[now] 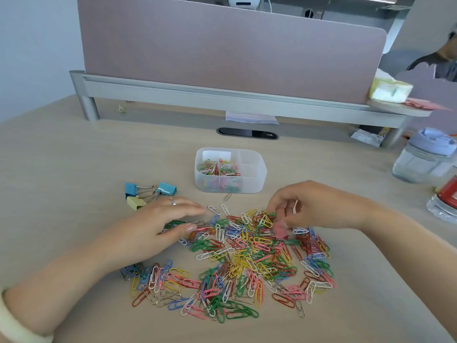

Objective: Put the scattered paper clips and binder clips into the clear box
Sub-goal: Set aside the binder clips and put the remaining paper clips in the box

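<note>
A: Where are the clips?

B: A heap of multicoloured wire paper clips (247, 263) lies on the pale wooden worktop (74, 169), just in front of the clear plastic divided box (256, 181), which holds some clips. Blue and yellow binder clips (167, 188) lie to the left of the box.

A: And the hands?

B: The left hand (158, 226) rests flat, fingers straight, at the heap's left edge. The right hand (314, 206) pinches a small pink binder clip (281, 230) over the heap.

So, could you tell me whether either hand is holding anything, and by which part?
The right hand pinches a pink binder clip by its upper end; the left hand lies flat, holding nothing.
</note>
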`<state>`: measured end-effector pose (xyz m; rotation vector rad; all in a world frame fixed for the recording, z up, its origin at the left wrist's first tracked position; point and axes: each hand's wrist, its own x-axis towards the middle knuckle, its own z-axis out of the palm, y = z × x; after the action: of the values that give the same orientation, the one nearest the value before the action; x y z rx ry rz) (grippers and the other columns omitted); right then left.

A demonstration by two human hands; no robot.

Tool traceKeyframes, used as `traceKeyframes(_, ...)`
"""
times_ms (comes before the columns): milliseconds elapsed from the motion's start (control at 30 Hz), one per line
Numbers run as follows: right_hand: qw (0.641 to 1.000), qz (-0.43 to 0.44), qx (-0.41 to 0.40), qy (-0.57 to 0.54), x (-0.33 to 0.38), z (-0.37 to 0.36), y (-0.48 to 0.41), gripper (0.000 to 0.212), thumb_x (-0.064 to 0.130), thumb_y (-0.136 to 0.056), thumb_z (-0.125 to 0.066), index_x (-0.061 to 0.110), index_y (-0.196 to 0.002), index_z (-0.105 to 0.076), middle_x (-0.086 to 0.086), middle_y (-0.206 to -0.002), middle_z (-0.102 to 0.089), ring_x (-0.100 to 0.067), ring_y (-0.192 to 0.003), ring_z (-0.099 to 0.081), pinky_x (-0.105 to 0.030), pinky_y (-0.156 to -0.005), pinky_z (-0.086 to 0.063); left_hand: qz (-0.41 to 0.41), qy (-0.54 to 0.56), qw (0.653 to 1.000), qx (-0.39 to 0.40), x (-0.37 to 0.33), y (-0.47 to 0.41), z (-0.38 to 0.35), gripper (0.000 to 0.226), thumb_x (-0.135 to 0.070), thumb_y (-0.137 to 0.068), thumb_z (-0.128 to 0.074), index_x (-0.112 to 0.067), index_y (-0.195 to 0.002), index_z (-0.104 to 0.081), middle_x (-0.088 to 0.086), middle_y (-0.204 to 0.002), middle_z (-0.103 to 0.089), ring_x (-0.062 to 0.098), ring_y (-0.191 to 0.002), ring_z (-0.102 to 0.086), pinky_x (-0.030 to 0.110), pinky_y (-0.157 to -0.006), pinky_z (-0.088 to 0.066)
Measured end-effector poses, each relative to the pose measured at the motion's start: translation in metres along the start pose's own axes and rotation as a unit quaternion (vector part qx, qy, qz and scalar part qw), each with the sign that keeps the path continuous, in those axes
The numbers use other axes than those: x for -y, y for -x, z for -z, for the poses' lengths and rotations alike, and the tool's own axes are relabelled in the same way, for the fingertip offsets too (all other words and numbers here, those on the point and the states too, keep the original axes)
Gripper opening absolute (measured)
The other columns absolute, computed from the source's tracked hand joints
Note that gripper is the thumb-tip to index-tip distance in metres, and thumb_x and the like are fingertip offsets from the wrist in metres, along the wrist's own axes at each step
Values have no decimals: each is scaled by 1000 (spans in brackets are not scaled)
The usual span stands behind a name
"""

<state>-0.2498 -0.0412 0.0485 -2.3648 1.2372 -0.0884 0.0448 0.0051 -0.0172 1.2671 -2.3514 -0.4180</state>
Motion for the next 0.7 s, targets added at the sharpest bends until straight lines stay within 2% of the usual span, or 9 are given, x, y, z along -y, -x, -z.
traceKeyframes(100, 1000, -6, 17, 8, 3, 1, 0, 34, 18, -72, -73, 28, -100, -57, 10, -90, -63, -3, -77, -57, -9, -63, -41, -12, -3, 1000, -6, -1, 1, 1, 68, -78, -74, -18, -42, -123, -48, -25, -122, -51, -12, -116, -36, 5, -97, -26)
traceKeyframes(167, 997, -24, 46, 50, 2, -4, 3, 44, 27, -68, -77, 30, -104, -52, 17, -96, -55, -6, -90, -55, -9, -66, -40, -14, -4, 1000, -4, -2, 3, 2, 67, -77, -74, -19, -41, -123, -48, -26, -121, -50, -13, -115, -35, 1, -96, -23)
traceKeyframes(233, 995, -33, 60, 66, 0, -11, 3, 49, 29, -68, -77, 30, -107, -48, 18, -96, -52, -7, -90, -53, -14, -71, -40, -15, -3, 1000, -7, -3, 4, 2, 67, -76, -74, -21, -40, -123, -49, -27, -120, -49, -15, -115, -34, -2, -94, -20)
traceKeyframes(333, 998, -32, 40, 22, -3, -14, 2, 42, 20, -69, -75, 31, -100, -49, 11, -89, -62, -6, -79, -56, -17, -67, -43, -7, -6, 1000, -4, -5, 4, 3, 61, -70, -73, -30, -41, -123, -48, -29, -120, -47, -16, -115, -31, -4, -93, -18)
traceKeyframes(400, 999, -34, 41, -12, 0, -8, 3, 39, 18, -71, -74, 30, -99, -50, 9, -86, -68, -4, -79, -60, -12, -65, -43, -5, -10, 1000, 1, -4, 4, 4, 56, -62, -75, -30, -41, -123, -47, -30, -120, -46, -15, -114, -31, -3, -94, -18)
traceKeyframes(467, 998, -30, 43, -40, 8, 4, 5, 31, 19, -72, -74, 28, -95, -55, 7, -88, -70, -5, -82, -63, -11, -66, -45, -10, -11, 1000, -1, -3, 4, 4, 55, -65, -76, -32, -42, -123, -48, -30, -119, -46, -14, -114, -33, -2, -94, -20)
traceKeyframes(567, 995, -21, 84, -53, 22, 20, 3, 13, 15, -77, -70, 19, -88, -64, 1, -86, -73, -14, -81, -68, -20, -71, -51, -12, -10, 1000, -8, 0, 5, 5, 61, -74, -74, -27, -43, -123, -47, -31, -120, -47, -12, -116, -35, -1, -95, -21)
traceKeyframes(633, 991, -23, 126, -50, 29, 23, -2, 6, 13, -81, -65, 16, -86, -65, -4, -86, -74, -18, -80, -69, -25, -74, -52, -8, -6, 1000, -9, -1, 4, 6, 58, -69, -74, -32, -42, -122, -49, -32, -118, -46, -13, -115, -34, -2, -93, -21)
traceKeyframes(700, 985, -31, 158, -56, 34, 23, -9, 9, 8, -84, -57, 13, -86, -65, -9, -83, -74, -18, -74, -69, -25, -70, -55, -8, 2, 1000, -16, -3, 4, 8, 54, -60, -75, -32, -39, -121, -51, -31, -116, -47, -15, -113, -34, -3, -92, -21)
